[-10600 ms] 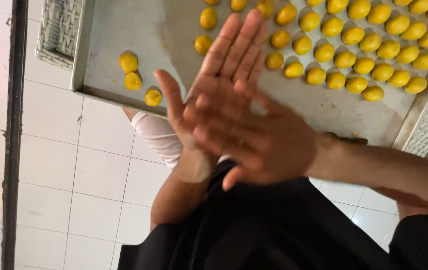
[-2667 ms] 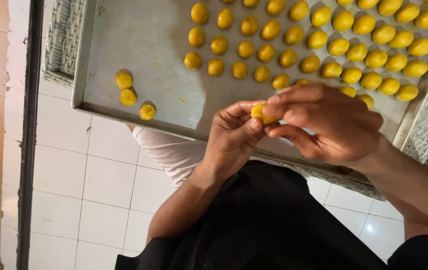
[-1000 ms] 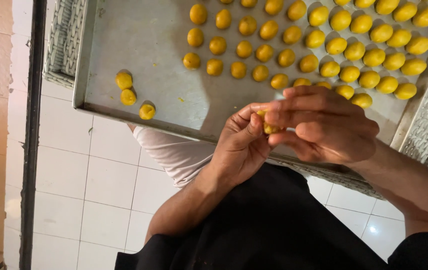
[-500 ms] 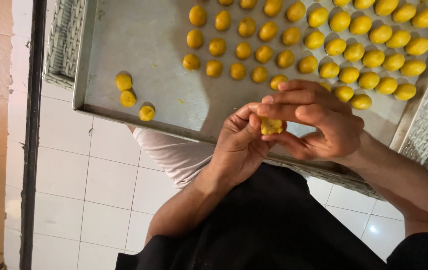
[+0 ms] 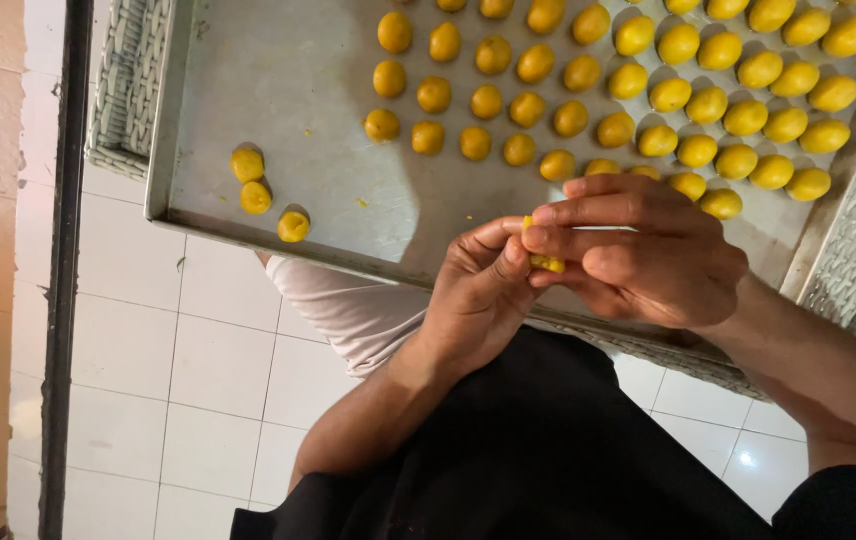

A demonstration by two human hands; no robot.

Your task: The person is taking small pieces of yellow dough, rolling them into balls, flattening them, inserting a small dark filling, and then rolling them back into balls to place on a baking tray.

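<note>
White tiled floor (image 5: 198, 380) below, a metal tray (image 5: 288, 130) on a wicker stand (image 5: 128, 90) just beyond the hands. Both hands together at the tray's near edge: left hand (image 5: 478, 300) and right hand (image 5: 648, 255) pinching one small yellow dough piece (image 5: 546, 262) between fingertips, held narrower and more hidden than half a second ago. Rows of dough balls (image 5: 648, 90) beyond the right hand; three strays (image 5: 253, 195) well off to the left, unmoved.

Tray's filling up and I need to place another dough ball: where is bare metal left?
The tray is bare between the three stray balls by its left rim and the rows. The right side is crowded. Both hands pinch one dough piece.
</note>
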